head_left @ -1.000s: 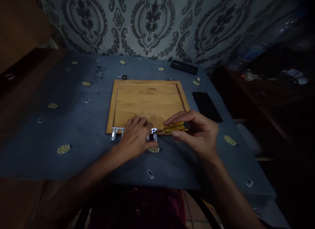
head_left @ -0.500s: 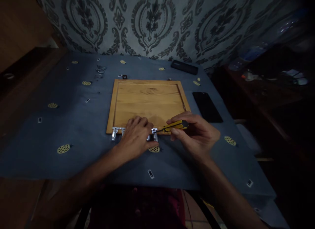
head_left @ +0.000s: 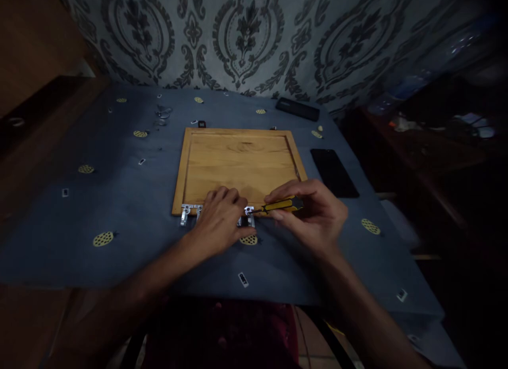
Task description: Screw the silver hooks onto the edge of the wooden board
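A yellow-and-black screwdriver is pinched between the thumb and fingers of my right hand. Its shaft points left to a shiny metal fitting on the near edge of a framed wooden panel. My left hand lies over that edge, fingers bent on top and thumb below beside the fitting, gripping it against the wood. Another shiny metal fitting shows left of my left hand, with part of one more half hidden by the fingers. The screwdriver's tip is too small to make out.
On the blue patterned tablecloth, a black phone lies right of the panel and a dark case at the back. Small metal pieces lie back left. A patterned cloth covers the wall behind.
My right hand has shifted slightly left and rolled a little with the screwdriver. The left hand and the panel have stayed in place.
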Action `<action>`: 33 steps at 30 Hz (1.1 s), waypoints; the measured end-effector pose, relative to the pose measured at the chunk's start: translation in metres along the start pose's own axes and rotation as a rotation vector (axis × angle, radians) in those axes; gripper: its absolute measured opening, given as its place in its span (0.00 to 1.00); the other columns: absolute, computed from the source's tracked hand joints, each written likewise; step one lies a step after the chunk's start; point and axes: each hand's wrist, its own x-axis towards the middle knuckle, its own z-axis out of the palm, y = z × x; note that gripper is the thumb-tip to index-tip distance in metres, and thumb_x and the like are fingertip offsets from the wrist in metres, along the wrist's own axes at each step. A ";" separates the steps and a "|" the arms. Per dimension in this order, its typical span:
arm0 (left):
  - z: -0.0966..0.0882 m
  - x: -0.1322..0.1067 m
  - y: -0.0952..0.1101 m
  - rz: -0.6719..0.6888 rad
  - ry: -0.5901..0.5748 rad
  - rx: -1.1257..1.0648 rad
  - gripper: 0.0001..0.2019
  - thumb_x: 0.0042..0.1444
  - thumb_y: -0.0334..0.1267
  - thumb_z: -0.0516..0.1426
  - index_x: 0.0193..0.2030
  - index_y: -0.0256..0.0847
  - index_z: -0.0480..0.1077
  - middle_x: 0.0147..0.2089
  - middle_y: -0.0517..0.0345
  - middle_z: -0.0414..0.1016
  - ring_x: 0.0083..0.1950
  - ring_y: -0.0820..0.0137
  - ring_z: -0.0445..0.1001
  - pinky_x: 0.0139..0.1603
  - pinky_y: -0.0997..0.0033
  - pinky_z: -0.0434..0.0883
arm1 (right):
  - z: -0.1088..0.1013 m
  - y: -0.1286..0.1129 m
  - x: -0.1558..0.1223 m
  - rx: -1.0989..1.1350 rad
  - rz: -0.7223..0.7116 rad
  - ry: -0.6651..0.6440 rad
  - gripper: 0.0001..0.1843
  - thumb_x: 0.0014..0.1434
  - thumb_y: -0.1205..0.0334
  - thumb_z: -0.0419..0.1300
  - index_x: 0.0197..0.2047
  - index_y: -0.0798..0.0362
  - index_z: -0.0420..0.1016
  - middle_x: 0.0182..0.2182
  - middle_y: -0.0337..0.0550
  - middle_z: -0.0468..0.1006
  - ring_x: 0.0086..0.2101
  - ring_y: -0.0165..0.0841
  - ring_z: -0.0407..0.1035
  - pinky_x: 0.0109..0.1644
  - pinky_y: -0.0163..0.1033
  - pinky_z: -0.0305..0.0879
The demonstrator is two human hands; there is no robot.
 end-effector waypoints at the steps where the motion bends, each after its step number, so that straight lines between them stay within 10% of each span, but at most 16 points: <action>1: 0.000 0.000 0.000 0.002 0.005 0.002 0.24 0.58 0.54 0.65 0.52 0.37 0.71 0.52 0.49 0.72 0.55 0.54 0.67 0.55 0.54 0.65 | -0.003 -0.001 0.000 0.001 0.047 -0.044 0.11 0.57 0.59 0.71 0.43 0.48 0.80 0.34 0.42 0.83 0.33 0.35 0.78 0.29 0.37 0.75; 33: -0.002 0.000 0.002 -0.006 0.001 0.003 0.21 0.58 0.53 0.65 0.49 0.39 0.72 0.49 0.51 0.72 0.54 0.55 0.68 0.54 0.55 0.66 | -0.012 -0.005 0.006 -0.041 0.039 -0.144 0.06 0.58 0.61 0.70 0.40 0.48 0.84 0.31 0.42 0.81 0.25 0.31 0.73 0.19 0.33 0.69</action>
